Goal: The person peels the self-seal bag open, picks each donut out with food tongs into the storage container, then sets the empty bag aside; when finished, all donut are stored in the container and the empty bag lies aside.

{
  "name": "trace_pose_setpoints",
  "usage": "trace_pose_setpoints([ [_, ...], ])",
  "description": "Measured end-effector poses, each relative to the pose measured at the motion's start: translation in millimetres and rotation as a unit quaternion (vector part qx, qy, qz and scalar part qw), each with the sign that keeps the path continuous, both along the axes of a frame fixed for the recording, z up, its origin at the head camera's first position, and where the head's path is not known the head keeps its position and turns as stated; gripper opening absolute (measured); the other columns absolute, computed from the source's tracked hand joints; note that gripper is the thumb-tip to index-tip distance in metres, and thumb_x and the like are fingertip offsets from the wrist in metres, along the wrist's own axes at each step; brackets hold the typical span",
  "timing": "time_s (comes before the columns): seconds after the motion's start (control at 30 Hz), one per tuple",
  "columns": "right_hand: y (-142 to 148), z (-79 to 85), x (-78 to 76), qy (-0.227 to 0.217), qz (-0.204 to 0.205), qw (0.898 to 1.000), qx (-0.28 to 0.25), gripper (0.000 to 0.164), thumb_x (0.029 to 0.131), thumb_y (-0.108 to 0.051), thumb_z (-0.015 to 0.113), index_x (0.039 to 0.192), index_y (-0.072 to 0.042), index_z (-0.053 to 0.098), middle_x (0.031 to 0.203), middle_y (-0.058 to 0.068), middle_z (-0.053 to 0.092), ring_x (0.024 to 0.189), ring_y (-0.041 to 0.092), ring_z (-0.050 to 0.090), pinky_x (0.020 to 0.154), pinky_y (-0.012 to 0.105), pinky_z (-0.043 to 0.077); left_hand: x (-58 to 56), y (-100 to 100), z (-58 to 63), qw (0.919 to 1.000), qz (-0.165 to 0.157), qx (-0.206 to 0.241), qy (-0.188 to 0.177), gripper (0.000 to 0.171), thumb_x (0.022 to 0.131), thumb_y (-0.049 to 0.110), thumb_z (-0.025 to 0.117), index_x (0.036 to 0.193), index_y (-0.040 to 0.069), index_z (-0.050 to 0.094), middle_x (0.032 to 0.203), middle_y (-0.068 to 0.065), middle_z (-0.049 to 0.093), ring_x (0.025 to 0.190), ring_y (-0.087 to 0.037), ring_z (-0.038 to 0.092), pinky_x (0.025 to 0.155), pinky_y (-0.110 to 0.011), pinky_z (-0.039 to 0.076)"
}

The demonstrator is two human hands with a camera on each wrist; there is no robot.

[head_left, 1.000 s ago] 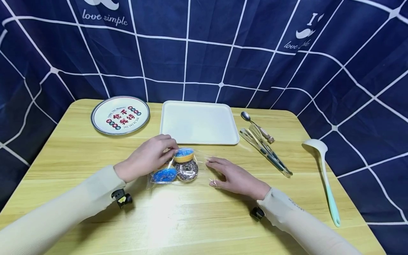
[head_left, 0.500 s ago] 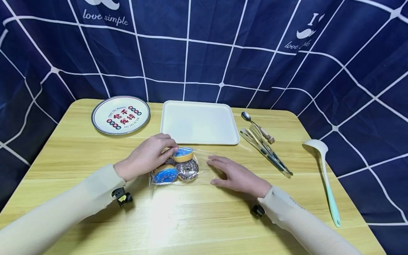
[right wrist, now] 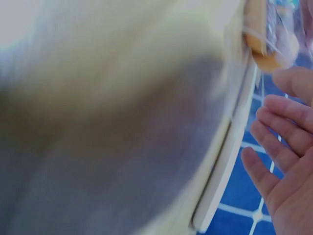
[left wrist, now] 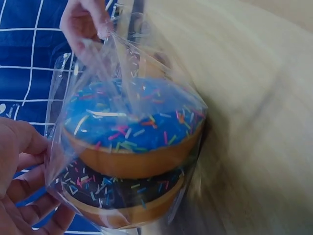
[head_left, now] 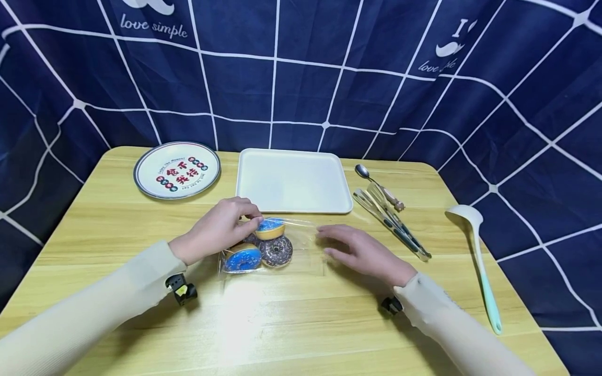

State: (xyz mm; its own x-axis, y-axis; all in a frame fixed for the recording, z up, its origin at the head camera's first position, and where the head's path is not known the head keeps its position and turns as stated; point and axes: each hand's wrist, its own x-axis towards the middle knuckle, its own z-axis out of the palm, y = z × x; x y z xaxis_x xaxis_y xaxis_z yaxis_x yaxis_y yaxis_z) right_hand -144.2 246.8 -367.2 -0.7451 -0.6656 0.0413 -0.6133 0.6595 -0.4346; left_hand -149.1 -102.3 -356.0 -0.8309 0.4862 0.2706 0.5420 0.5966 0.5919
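A clear plastic bag [head_left: 304,256] with several sprinkled donuts inside lies mid-table. Two donuts have blue icing, one blue donut [head_left: 243,259] at the near left and another blue donut [head_left: 270,230] at the far side. Beside them shows a chocolate donut [head_left: 276,251], and one more dark donut is partly hidden. My left hand [head_left: 221,228] pinches the bag's far left edge; its thumb and fingers are at the film in the left wrist view. Just beyond the bag's right end is my right hand [head_left: 364,251], its fingers loosely extended and holding nothing.
A white tray [head_left: 294,181] stands behind the bag, and a round plate [head_left: 164,180] with red lettering is at the back left. To the right lie a spoon [head_left: 362,171], metal tongs [head_left: 394,224] and a ladle [head_left: 481,261]. A blue checked cloth [head_left: 301,78] hangs behind the table.
My right hand has moved off to the right, away from the bag's right end, and its fingers have left the film. My left hand stays at the bag; the donuts have barely shifted.
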Motion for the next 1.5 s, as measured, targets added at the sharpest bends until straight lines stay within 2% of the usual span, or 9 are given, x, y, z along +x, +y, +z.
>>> trace_pose_setpoints([
  [0.1, 14.0, 4.1, -10.8, 0.025, -0.033, 0.998, -0.035, 0.035, 0.100, -0.018, 0.070, 0.133, -0.005, 0.067, 0.140, 0.013, 0.068, 0.132, 0.033, 0.063, 0.114, 0.052, 0.049, -0.7, 0.9, -0.1, 0.9999, 0.002, 0.010, -0.011, 0.014, 0.099, 0.011, 0.065, 0.094, 0.010, 0.078, 0.091, 0.000, 0.074, 0.081, -0.012, 0.062, 0.076, -0.032, 0.053],
  [0.23, 39.0, 8.5, -28.6, 0.052, -0.113, 0.991, -0.044, 0.034, 0.102, -0.016, 0.068, 0.131, 0.001, 0.065, 0.135, 0.020, 0.067, 0.129, 0.039, 0.062, 0.112, 0.057, 0.048, -1.1, 2.5, 0.1, 0.9997, 0.006, 0.015, -0.019, 0.014, 0.098, 0.010, 0.066, 0.094, 0.010, 0.078, 0.092, -0.001, 0.076, 0.084, -0.012, 0.064, 0.078, -0.033, 0.055],
  [0.4, 69.1, 12.4, -42.3, 0.064, -0.228, 0.971, 0.024, 0.042, 0.105, -0.021, 0.063, 0.135, 0.008, 0.059, 0.132, 0.032, 0.061, 0.123, 0.047, 0.056, 0.106, 0.062, 0.045, -1.2, 3.3, -0.1, 0.9996, 0.009, 0.014, -0.023, 0.014, 0.098, 0.010, 0.065, 0.094, 0.010, 0.079, 0.091, 0.000, 0.075, 0.082, -0.012, 0.064, 0.077, -0.031, 0.054],
  [0.5, 81.3, 12.0, -44.1, 0.057, -0.269, 0.959, 0.067, 0.047, 0.105, -0.024, 0.062, 0.134, 0.011, 0.056, 0.123, 0.034, 0.060, 0.112, 0.047, 0.056, 0.095, 0.063, 0.047, -0.9, 3.1, 0.1, 0.9994, 0.011, 0.015, -0.028, 0.014, 0.099, 0.011, 0.066, 0.094, 0.010, 0.079, 0.091, 0.000, 0.075, 0.082, -0.012, 0.064, 0.077, -0.031, 0.054],
  [0.63, 91.0, 7.7, -46.9, 0.040, -0.277, 0.956, 0.091, 0.048, 0.103, -0.025, 0.063, 0.131, 0.013, 0.054, 0.110, 0.031, 0.061, 0.097, 0.042, 0.057, 0.083, 0.058, 0.048, -1.2, 2.9, -0.2, 0.9993, 0.010, 0.019, -0.029, 0.014, 0.099, 0.011, 0.066, 0.094, 0.010, 0.079, 0.091, -0.001, 0.075, 0.083, -0.013, 0.065, 0.079, -0.034, 0.056],
  [0.83, 97.9, 6.1, -53.4, 0.016, -0.281, 0.955, 0.097, 0.060, 0.102, -0.021, 0.063, 0.146, 0.015, 0.043, 0.094, 0.021, 0.058, 0.078, 0.031, 0.054, 0.067, 0.043, 0.044, -2.9, 4.1, -0.5, 0.9993, 0.005, 0.027, -0.026, 0.014, 0.098, 0.009, 0.065, 0.093, 0.010, 0.078, 0.093, -0.002, 0.076, 0.086, -0.013, 0.067, 0.082, -0.037, 0.059],
  [1.0, 103.5, 4.7, -54.2, -0.014, -0.283, 0.953, 0.106, 0.041, 0.103, -0.023, 0.063, 0.121, 0.012, 0.052, 0.078, 0.010, 0.046, 0.065, 0.023, 0.045, 0.057, 0.033, 0.035, -3.4, 4.7, -0.9, 0.9992, 0.004, 0.029, -0.026, 0.013, 0.098, 0.009, 0.066, 0.094, 0.009, 0.078, 0.092, -0.002, 0.075, 0.085, -0.013, 0.067, 0.082, -0.039, 0.059],
  [1.2, 107.4, -3.9, -50.9, 0.002, -0.282, 0.956, 0.080, 0.031, 0.102, -0.026, 0.065, 0.107, 0.003, 0.057, 0.080, 0.011, 0.054, 0.066, 0.023, 0.051, 0.057, 0.033, 0.039, -2.4, 5.6, -3.0, 0.9993, 0.003, 0.026, -0.028, 0.013, 0.098, 0.010, 0.066, 0.093, 0.010, 0.077, 0.091, -0.001, 0.075, 0.084, -0.012, 0.066, 0.081, -0.038, 0.059],
  [1.5, 107.5, 7.1, -45.1, 0.041, -0.227, 0.973, -0.011, 0.035, 0.103, -0.027, 0.067, 0.125, 0.000, 0.064, 0.097, 0.015, 0.067, 0.079, 0.019, 0.056, 0.067, 0.028, 0.046, -2.0, 4.9, -4.3, 0.9993, 0.003, 0.029, -0.025, 0.013, 0.098, 0.010, 0.065, 0.092, 0.010, 0.077, 0.090, 0.000, 0.074, 0.083, -0.012, 0.064, 0.080, -0.040, 0.058],
])
